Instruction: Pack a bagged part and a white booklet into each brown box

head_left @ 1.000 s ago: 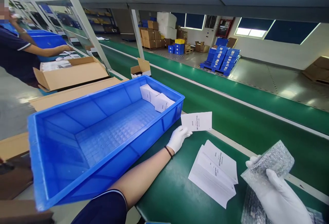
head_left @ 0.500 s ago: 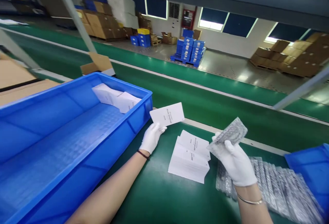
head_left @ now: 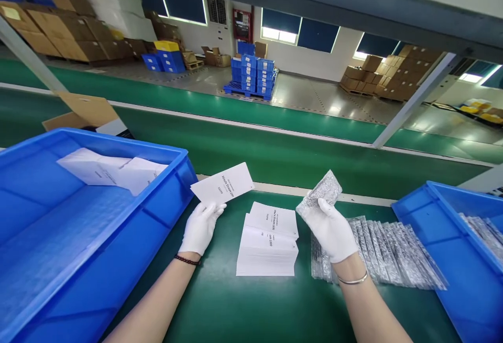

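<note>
My left hand [head_left: 201, 226], in a white glove, pinches the lower edge of a white printed booklet [head_left: 223, 183] close to the blue bin's corner. My right hand [head_left: 330, 227], also gloved, grips a bubble-wrap packet [head_left: 323, 192]; what the wrap contains I cannot make out. Between the hands a stack of white booklets [head_left: 267, 254] lies fanned on the green work surface [head_left: 220, 301]. Beneath and beside my right hand a row of bubble-wrap packets [head_left: 389, 254] leans in overlapping order.
On the left stands a large blue bin [head_left: 129, 259] with several booklets [head_left: 106, 170] at its far end. Another blue bin [head_left: 428, 217] at right holds more wrapped packets [head_left: 485, 235]. An open cardboard box [head_left: 88, 112] sits behind the left bin. A metal post [head_left: 412, 102] rises beyond.
The view has swung to the right, showing more of the right bin and its packets. Both hands keep their hold on the booklet and the bubble-wrap packet.
</note>
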`<state>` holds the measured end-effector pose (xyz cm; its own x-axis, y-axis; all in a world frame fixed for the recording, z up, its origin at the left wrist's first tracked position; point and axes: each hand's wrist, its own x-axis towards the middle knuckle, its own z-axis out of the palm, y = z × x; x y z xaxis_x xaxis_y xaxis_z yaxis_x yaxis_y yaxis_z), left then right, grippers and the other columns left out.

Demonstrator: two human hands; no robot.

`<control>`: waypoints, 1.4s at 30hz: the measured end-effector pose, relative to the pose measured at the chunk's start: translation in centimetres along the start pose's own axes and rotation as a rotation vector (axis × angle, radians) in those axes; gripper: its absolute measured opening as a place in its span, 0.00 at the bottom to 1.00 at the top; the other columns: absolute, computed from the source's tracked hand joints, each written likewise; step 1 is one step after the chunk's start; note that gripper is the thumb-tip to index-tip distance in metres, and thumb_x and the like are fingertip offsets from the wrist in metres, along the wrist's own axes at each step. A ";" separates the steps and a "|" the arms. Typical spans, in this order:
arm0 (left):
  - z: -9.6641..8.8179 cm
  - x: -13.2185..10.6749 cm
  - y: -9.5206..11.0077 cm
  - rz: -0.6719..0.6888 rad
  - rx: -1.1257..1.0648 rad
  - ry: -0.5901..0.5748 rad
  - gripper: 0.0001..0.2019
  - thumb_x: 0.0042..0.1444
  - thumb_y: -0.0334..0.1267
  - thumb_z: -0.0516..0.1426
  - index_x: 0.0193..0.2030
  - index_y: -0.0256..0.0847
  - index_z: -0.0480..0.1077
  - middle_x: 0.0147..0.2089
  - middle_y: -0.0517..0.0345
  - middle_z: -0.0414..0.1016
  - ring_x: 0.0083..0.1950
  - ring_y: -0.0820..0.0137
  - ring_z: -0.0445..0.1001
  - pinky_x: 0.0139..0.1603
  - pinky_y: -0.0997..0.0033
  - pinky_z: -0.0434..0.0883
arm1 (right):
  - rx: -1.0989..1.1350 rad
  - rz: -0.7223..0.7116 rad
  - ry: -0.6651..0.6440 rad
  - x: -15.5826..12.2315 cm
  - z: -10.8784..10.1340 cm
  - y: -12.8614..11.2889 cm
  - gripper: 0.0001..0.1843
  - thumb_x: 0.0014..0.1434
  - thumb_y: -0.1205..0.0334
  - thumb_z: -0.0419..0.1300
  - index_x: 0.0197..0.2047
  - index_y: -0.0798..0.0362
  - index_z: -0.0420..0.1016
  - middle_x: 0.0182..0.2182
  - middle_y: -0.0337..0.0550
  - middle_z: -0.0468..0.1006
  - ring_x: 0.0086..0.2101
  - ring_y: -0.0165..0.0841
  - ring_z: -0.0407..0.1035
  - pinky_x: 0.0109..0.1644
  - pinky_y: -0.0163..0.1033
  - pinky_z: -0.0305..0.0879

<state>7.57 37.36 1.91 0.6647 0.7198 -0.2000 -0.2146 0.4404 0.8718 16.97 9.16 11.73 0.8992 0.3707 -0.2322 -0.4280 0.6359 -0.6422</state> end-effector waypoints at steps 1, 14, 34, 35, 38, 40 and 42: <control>-0.1 0.0 -0.1 -0.001 0.001 -0.001 0.20 0.42 0.39 0.67 0.43 0.35 0.72 0.45 0.50 0.77 0.45 0.64 0.78 0.48 0.66 0.75 | -0.002 -0.009 0.005 0.0 0.0 0.0 0.21 0.45 0.64 0.76 0.42 0.54 0.77 0.43 0.46 0.79 0.47 0.43 0.73 0.55 0.47 0.73; -0.3 0.0 -0.2 0.013 -0.035 -0.034 0.20 0.38 0.42 0.71 0.36 0.36 0.72 0.42 0.52 0.76 0.46 0.62 0.77 0.47 0.67 0.74 | -0.095 -0.002 -0.066 -0.5 0.0 -0.1 0.20 0.48 0.63 0.75 0.44 0.54 0.78 0.41 0.46 0.79 0.44 0.41 0.73 0.49 0.44 0.75; -0.1 -0.1 0.1 -0.016 -0.035 -0.022 0.23 0.37 0.43 0.71 0.39 0.36 0.73 0.45 0.51 0.76 0.46 0.62 0.78 0.47 0.67 0.74 | -0.039 0.026 0.007 0.7 -1.1 0.8 0.19 0.45 0.63 0.75 0.40 0.53 0.75 0.37 0.44 0.78 0.45 0.42 0.73 0.53 0.47 0.74; -0.1 -0.2 0.1 -0.019 -0.035 -0.020 0.24 0.36 0.43 0.72 0.39 0.36 0.74 0.44 0.52 0.76 0.46 0.62 0.78 0.47 0.68 0.74 | -0.039 0.015 0.008 0.7 -1.1 0.8 0.20 0.45 0.63 0.75 0.41 0.53 0.75 0.38 0.44 0.78 0.44 0.42 0.73 0.51 0.47 0.74; 0.0 -0.1 0.1 -0.008 -0.028 -0.016 0.25 0.34 0.45 0.72 0.39 0.37 0.74 0.42 0.53 0.77 0.44 0.63 0.78 0.46 0.67 0.74 | -0.032 -0.013 0.018 0.5 -0.9 0.6 0.20 0.44 0.64 0.76 0.39 0.53 0.76 0.37 0.43 0.78 0.42 0.41 0.73 0.48 0.45 0.75; -0.1 0.0 0.1 0.037 0.033 -0.022 0.24 0.35 0.49 0.71 0.39 0.37 0.75 0.42 0.51 0.77 0.45 0.60 0.78 0.47 0.63 0.75 | -0.032 -0.019 0.006 0.3 -0.7 0.3 0.19 0.42 0.64 0.76 0.38 0.53 0.77 0.36 0.43 0.78 0.40 0.40 0.73 0.47 0.45 0.76; -0.2 0.0 0.3 0.144 0.182 -0.041 0.22 0.39 0.53 0.69 0.36 0.40 0.76 0.41 0.50 0.78 0.44 0.58 0.78 0.50 0.58 0.75 | -0.048 -0.034 -0.027 0.2 -0.6 0.1 0.19 0.42 0.64 0.76 0.38 0.53 0.77 0.36 0.43 0.78 0.39 0.39 0.73 0.46 0.44 0.75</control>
<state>7.38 37.63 2.03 0.6660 0.7441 -0.0527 -0.1792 0.2282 0.9570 17.12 8.87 11.16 0.9100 0.3684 -0.1904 -0.3923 0.6156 -0.6835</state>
